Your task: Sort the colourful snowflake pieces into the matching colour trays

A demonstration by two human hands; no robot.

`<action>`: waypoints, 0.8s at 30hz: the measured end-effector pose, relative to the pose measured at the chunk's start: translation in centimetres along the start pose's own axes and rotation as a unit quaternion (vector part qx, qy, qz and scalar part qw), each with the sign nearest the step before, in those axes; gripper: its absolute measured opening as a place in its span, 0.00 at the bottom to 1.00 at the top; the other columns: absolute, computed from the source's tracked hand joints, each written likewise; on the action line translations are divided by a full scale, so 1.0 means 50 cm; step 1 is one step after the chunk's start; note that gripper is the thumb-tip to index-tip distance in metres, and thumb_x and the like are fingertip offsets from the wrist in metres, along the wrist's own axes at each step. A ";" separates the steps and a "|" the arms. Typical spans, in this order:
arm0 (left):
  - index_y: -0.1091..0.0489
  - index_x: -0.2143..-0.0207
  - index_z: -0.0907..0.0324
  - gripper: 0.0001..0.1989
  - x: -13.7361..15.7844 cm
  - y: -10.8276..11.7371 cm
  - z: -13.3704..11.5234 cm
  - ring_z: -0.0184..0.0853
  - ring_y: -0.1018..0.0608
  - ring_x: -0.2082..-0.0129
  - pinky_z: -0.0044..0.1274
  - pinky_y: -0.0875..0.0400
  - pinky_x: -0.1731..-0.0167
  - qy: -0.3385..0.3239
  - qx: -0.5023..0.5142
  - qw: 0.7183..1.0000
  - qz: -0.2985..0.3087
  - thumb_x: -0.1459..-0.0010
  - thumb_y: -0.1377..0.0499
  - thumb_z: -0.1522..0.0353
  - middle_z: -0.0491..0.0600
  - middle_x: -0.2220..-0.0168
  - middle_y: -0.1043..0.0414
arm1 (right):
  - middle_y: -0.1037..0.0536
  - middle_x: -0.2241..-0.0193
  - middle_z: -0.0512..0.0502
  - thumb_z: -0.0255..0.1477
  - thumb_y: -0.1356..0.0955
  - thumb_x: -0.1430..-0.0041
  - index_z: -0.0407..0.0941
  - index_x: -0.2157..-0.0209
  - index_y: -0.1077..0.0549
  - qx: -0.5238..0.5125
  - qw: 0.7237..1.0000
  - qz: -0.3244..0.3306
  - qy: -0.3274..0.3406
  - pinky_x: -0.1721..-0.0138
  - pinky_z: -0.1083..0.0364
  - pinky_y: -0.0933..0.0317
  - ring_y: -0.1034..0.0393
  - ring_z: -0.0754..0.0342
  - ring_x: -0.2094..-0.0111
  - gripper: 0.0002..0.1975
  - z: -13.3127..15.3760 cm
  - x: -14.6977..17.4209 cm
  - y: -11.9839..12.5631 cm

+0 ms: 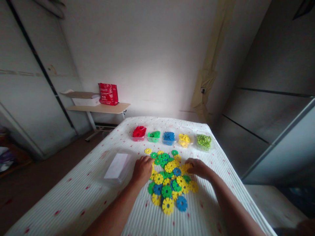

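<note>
A loose heap of flat, notched plastic discs, among them a green disc [166,191], a blue disc [181,203] and another yellow disc [167,206], lies on the white ribbed cover. At the heap's left edge is my left hand [142,168], its fingers curled inward; their tips and anything in them are hidden beside yellow pieces. On the opposite side, my right hand [199,167] has its fingers closed on a yellow notched disc [188,168] at the heap's edge.
Behind the heap stand see-through tubs of red pieces [139,131], green pieces [154,134], blue pieces [169,137], yellow pieces [184,140] and light green pieces [204,141]. A plastic container [117,166] with a white sheet lies left. A side table [110,108] holds a red bag [108,94].
</note>
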State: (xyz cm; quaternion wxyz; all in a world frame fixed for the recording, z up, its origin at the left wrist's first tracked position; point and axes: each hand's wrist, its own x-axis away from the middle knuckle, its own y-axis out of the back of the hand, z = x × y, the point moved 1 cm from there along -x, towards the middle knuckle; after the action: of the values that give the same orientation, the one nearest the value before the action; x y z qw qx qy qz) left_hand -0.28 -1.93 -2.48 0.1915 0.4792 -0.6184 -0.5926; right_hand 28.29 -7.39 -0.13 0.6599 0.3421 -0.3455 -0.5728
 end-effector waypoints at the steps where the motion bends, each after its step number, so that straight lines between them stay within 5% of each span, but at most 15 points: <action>1: 0.29 0.57 0.55 0.15 0.000 -0.002 0.001 0.37 0.30 0.58 0.29 0.37 0.58 0.000 -0.002 1.000 -0.001 0.43 0.49 0.75 0.50 0.59 0.28 | 0.23 0.68 0.48 0.23 0.34 0.57 0.44 0.66 0.27 0.006 1.000 -0.003 -0.010 0.68 0.59 0.40 0.31 0.54 0.67 0.12 -0.001 0.000 0.002; 8: 0.29 0.58 0.56 0.14 0.000 -0.004 0.002 0.38 0.30 0.59 0.29 0.37 0.59 -0.002 -0.015 1.000 0.000 0.43 0.50 0.74 0.50 0.61 0.28 | 0.30 0.80 0.54 0.25 0.34 0.56 0.43 0.75 0.32 -0.041 0.997 0.007 -0.062 0.81 0.62 0.49 0.39 0.62 0.82 0.03 0.000 -0.013 0.052; 12: 0.29 0.58 0.56 0.14 0.000 -0.002 0.001 0.37 0.30 0.58 0.29 0.37 0.58 0.002 -0.015 1.000 0.007 0.43 0.50 0.75 0.50 0.60 0.29 | 0.28 0.81 0.51 0.29 0.34 0.53 0.42 0.74 0.31 -0.051 0.984 -0.157 -0.067 0.80 0.61 0.47 0.36 0.60 0.80 0.04 0.023 -0.059 0.114; 15: 0.29 0.57 0.56 0.15 0.001 0.001 0.000 0.37 0.30 0.57 0.29 0.38 0.57 0.004 -0.007 1.000 0.008 0.44 0.50 0.75 0.50 0.59 0.29 | 0.24 0.70 0.45 0.27 0.35 0.53 0.40 0.62 0.30 -0.088 0.956 -0.265 -0.084 0.77 0.60 0.42 0.31 0.58 0.76 0.14 0.029 -0.096 0.136; 18: 0.29 0.57 0.55 0.15 0.002 0.003 -0.002 0.37 0.30 0.56 0.28 0.38 0.56 0.011 0.001 1.000 0.013 0.44 0.49 0.75 0.50 0.58 0.29 | 0.24 0.60 0.40 0.23 0.37 0.54 0.41 0.55 0.31 -0.063 0.947 -0.307 -0.074 0.70 0.57 0.37 0.28 0.55 0.71 0.21 0.017 -0.106 0.120; 24: 0.30 0.57 0.56 0.15 0.001 0.002 -0.001 0.37 0.30 0.56 0.28 0.37 0.56 0.020 0.008 1.000 0.017 0.44 0.49 0.75 0.50 0.59 0.29 | 0.23 0.66 0.40 0.25 0.41 0.48 0.42 0.68 0.27 0.064 0.955 -0.290 -0.005 0.62 0.54 0.38 0.29 0.50 0.65 0.12 -0.028 -0.046 0.027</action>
State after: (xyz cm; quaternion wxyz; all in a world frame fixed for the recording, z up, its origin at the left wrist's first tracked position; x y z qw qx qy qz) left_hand -0.32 -2.02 -2.38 0.2100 0.4816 -0.6272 -0.5750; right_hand 29.95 -4.86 0.14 0.4404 0.4666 -0.2706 -0.7177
